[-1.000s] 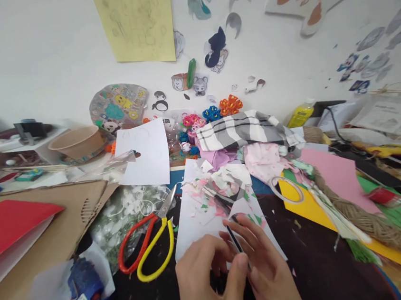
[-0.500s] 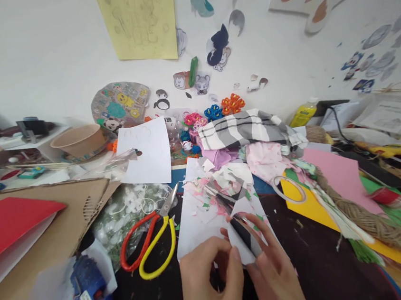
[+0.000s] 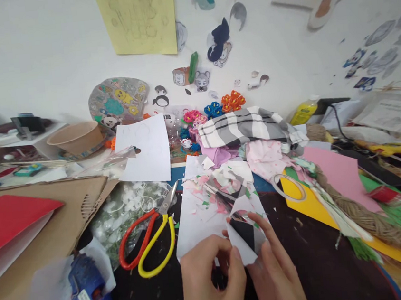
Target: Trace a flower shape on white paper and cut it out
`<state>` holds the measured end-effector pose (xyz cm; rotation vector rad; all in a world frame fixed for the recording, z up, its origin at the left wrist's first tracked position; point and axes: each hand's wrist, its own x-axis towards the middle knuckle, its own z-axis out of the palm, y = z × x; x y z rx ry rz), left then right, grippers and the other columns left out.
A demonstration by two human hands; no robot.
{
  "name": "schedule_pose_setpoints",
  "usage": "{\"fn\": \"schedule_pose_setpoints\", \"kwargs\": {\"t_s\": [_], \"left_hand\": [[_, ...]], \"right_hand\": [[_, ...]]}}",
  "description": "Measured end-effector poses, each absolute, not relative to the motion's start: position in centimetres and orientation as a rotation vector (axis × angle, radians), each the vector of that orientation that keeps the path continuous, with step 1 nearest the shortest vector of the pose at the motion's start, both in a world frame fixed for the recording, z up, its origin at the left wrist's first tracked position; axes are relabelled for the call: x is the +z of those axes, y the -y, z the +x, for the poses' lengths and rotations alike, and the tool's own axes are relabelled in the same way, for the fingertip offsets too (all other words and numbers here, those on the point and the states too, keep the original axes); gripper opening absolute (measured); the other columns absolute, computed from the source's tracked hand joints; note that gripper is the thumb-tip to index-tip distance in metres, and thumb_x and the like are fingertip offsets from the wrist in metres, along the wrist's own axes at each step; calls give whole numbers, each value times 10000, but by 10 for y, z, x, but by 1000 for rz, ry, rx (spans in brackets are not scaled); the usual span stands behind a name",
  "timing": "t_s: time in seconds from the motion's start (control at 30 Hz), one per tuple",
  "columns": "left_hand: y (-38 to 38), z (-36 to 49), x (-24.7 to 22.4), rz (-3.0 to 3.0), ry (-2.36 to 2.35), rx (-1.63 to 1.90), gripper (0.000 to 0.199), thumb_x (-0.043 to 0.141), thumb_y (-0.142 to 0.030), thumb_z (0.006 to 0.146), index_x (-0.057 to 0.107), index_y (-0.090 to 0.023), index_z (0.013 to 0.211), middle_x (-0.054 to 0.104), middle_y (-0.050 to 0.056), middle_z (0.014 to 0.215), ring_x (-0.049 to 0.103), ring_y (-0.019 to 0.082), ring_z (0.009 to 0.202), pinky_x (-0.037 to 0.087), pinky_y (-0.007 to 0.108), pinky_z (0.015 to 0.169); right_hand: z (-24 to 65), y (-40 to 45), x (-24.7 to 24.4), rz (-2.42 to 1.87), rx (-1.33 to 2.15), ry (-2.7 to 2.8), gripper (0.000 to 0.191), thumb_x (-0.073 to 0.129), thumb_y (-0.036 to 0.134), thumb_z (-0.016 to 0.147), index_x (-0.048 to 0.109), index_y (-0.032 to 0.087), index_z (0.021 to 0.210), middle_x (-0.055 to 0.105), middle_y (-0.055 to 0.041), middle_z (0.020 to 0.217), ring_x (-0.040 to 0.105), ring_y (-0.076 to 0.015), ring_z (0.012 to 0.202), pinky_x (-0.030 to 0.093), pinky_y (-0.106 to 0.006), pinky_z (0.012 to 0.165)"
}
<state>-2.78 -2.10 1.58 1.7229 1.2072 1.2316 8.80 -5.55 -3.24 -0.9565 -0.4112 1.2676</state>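
My right hand point(image 3: 274, 276) is half open, and its fingers point(image 3: 265, 236) pinch a folded black-and-white paper point(image 3: 243, 234) at 1 o'clock from my curled left hand point(image 3: 212, 280). I cannot tell if that hand grips it. Orange-and-yellow scissors point(image 3: 148, 244) lie at 10 o'clock.

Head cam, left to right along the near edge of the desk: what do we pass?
Red card → blue hot glue gun → orange-and-yellow-handled scissors → left hand → right hand → jute braid
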Motion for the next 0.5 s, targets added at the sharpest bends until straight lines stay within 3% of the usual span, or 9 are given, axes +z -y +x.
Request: {"fn": "schedule_pose_setpoints", "kwargs": {"t_s": [0.27, 0.37, 0.43, 0.5], "left_hand": [[23, -27, 12, 1746, -1231, 1194, 262, 519, -226, 916, 539, -197, 656, 533, -55, 573, 498, 75, 536, 383, 204, 560], [22, -26, 11, 1802, -1214, 1206, 243, 517, -215, 928, 545, -197, 687, 568, -47, 611, 505, 77, 553, 392, 204, 572], [21, -26, 10, 1831, -1192, 1216, 235, 521, -208, 933, 540, -199, 699, 570, -46, 619, 506, 77, 556, 393, 201, 570], [20, -26, 9, 1857, -1163, 1234, 232, 522, -200, 934, 523, -199, 701, 557, -48, 616, 506, 75, 558, 389, 197, 565]], "right_hand": [[90, 51, -36, -909, 1170, 489, 371, 584, 527, 948, 641, 359, 1274, 679, -84, 1363, 649, -294, 1263, 568, -456, 1008], [86, 52, -35, -909, 1096, 694, 539, 656, 645, 846, 664, 324, 1279, 633, -112, 1425, 583, -345, 1338, 496, -506, 1101], [84, 53, -35, -1011, 1048, 779, 554, 735, 593, 807, 672, 319, 1284, 648, -113, 1407, 579, -347, 1343, 487, -496, 1115], [84, 54, -37, -1145, 992, 834, 398, 705, 492, 875, 716, 315, 1231, 687, -99, 1360, 612, -313, 1313, 515, -447, 1093]]}}
